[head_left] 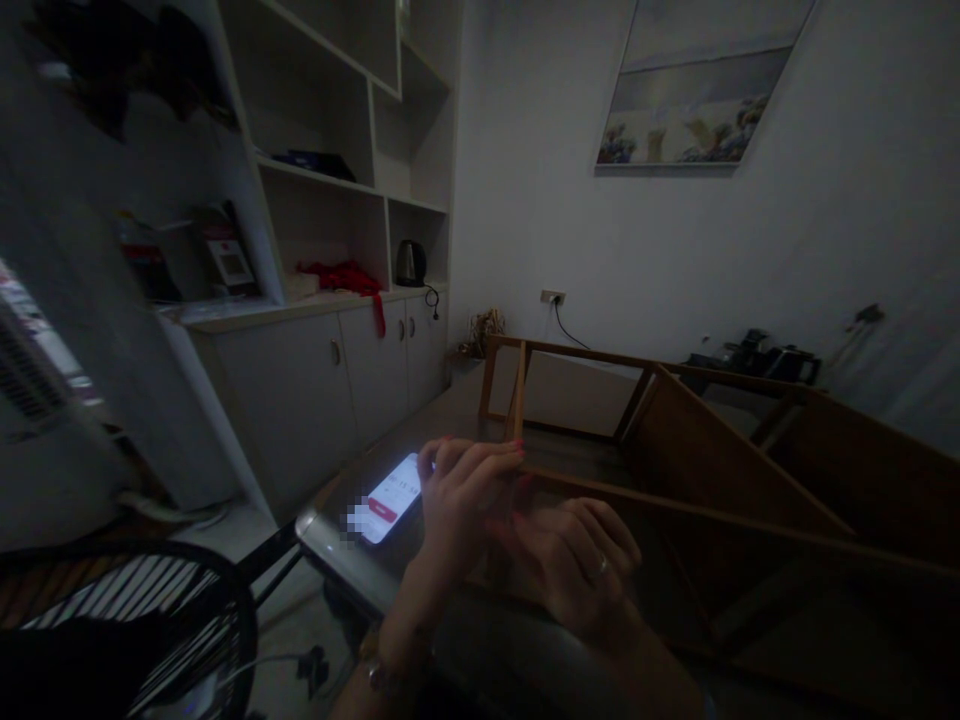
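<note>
Sitting in shelf cubby: kettle; hands near wooden frame.

The left hand covers part of the far end of the phone, pixelation masks its lower left corner, motion blur obscures the fingertips of the right hand, and the view's edges truncate the wooden frame, wall picture and slatted chair.

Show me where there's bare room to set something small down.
Bare tabletop shows between the phone and the far-left corner of the wooden frame. The compartment above the kettle looks bare too. Crowded: around the left hand and right hand, beside phone and frame.
</note>
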